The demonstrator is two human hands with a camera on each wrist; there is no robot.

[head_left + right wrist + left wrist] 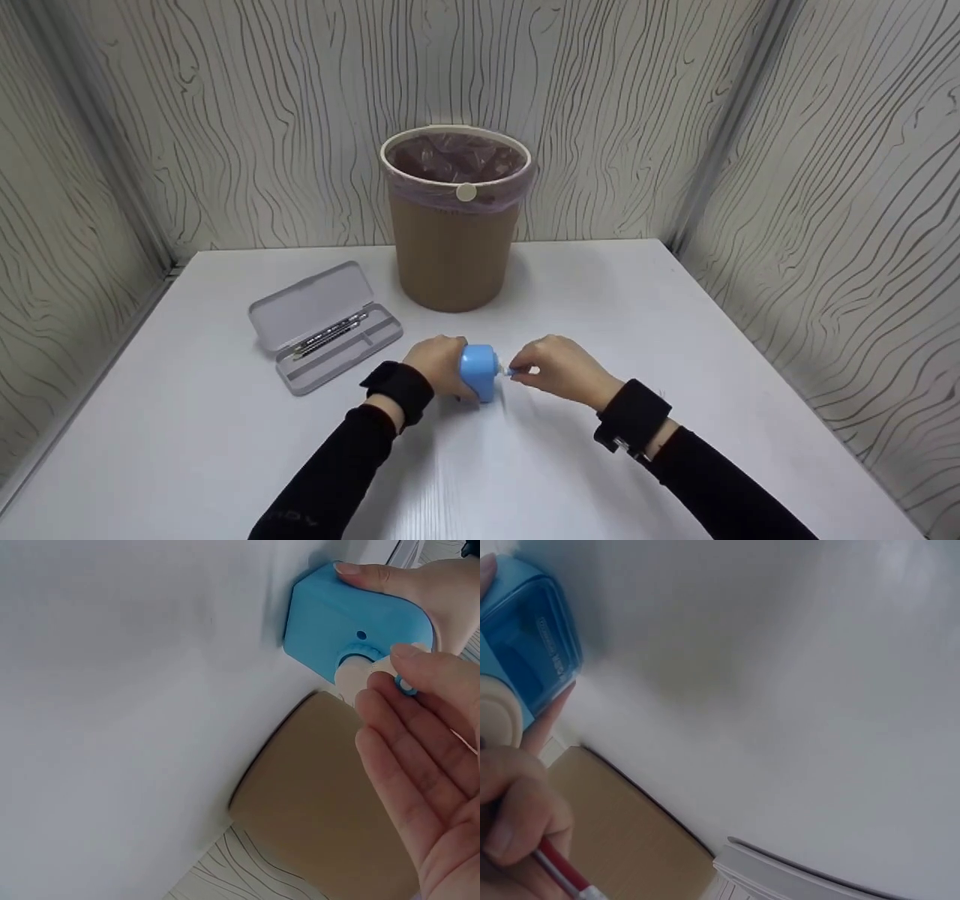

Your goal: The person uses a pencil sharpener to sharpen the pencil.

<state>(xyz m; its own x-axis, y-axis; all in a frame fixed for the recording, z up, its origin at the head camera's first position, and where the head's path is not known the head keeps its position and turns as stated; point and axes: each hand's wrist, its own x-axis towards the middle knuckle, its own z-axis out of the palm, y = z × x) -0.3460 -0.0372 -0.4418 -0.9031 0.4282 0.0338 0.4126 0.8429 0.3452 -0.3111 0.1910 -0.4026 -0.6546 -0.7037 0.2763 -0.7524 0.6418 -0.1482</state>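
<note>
A blue crank pencil sharpener is gripped by my left hand just above the white table. Its clear blue shavings window and round cream collar show in the left wrist view. Below the collar, curled fingers of that hand also hold a red and silver pencil; its front part is hidden. My right hand pinches the small blue knob of the cream crank between thumb and forefinger. Its other fingers extend loosely in the right wrist view.
An open grey pencil case with several dark pencils lies to the left of the hands. Behind stands a brown bin lined with a purple bag. Wood-patterned walls surround the table at the back and sides.
</note>
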